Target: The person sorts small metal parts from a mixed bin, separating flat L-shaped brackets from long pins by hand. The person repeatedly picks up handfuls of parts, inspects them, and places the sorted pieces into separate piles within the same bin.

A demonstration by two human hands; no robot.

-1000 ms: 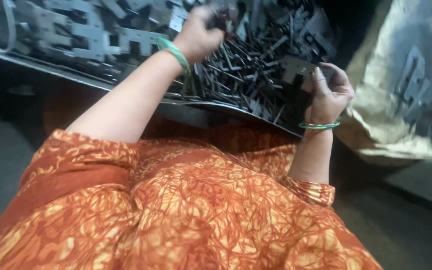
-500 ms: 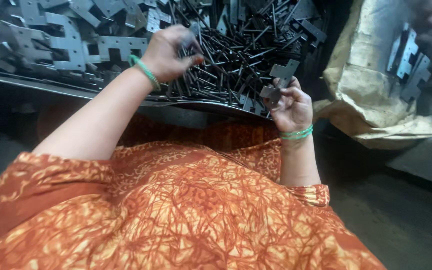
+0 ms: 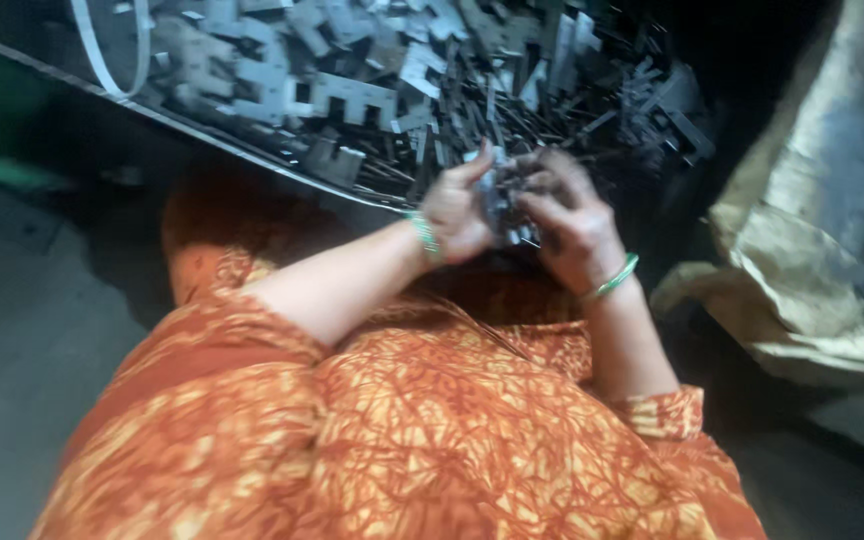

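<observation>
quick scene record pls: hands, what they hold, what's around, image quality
left hand: closed on a bunch of metal pieces
right hand: closed on the same bunch, facing the left
behind hands: tray heaped with flat stamped metal parts and thin strips
right side: crumpled sack
wrists: a green bangle on each
image: motion-blurred, piece shapes in the hands unclear

Pale sack [image 3: 812, 240] slumped at right, white strap loop [image 3: 112, 50] top left, orange patterned cloth [image 3: 402, 440] in front, floor [image 3: 12, 330] prob. concrete.
</observation>
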